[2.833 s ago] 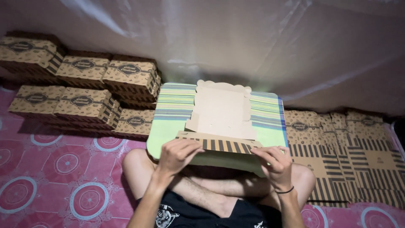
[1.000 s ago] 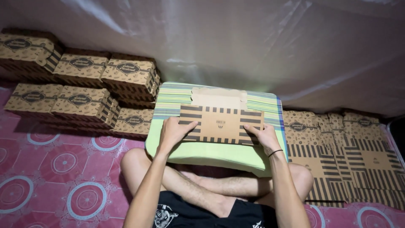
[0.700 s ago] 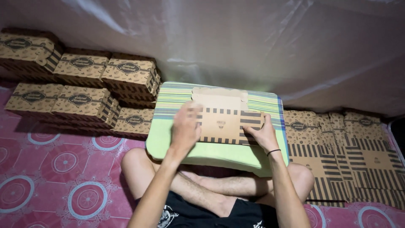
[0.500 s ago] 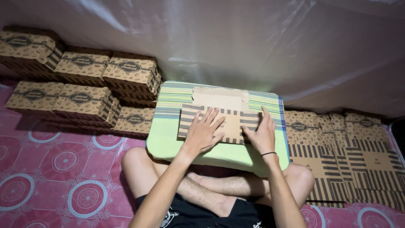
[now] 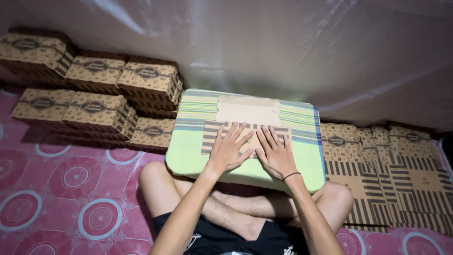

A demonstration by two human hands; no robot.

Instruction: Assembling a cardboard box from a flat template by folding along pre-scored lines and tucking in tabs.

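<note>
**Cardboard pressed flat under two open palms**

Cardboard, brown with dark stripes, lies as a folded box blank (image 5: 245,130) at frame centre, on a green striped cushion (image 5: 188,151) that rests across the person's crossed legs and serves as a lap desk; the soft pad seems chosen to give a raised, level surface within easy reach. The left hand (image 5: 228,150) and right hand (image 5: 275,153) both lie on the blank's striped lower half, fingers spread and palms down, side by side and nearly touching; neither grips anything, they only press, which I judge holds the fold shut and sharpens the crease. A plain tan flap of the blank shows above the fingertips, toward the cushion's far edge; a thin dark band sits on the right wrist.

At upper left, finished boxes (image 5: 96,94) stand stacked in two tiers against the wall, each tan with a dark oval label on top and striped ends; they are kept well apart from the work, likely so they stay uncrushed. At right, flat blanks (image 5: 401,165) lie overlapped in a low pile just beside the knee, striped panels and oval marks facing up, close at hand. A pink mat (image 5: 71,208) with white ring patterns covers the floor; a pale sheet (image 5: 283,47) hangs behind.
</note>
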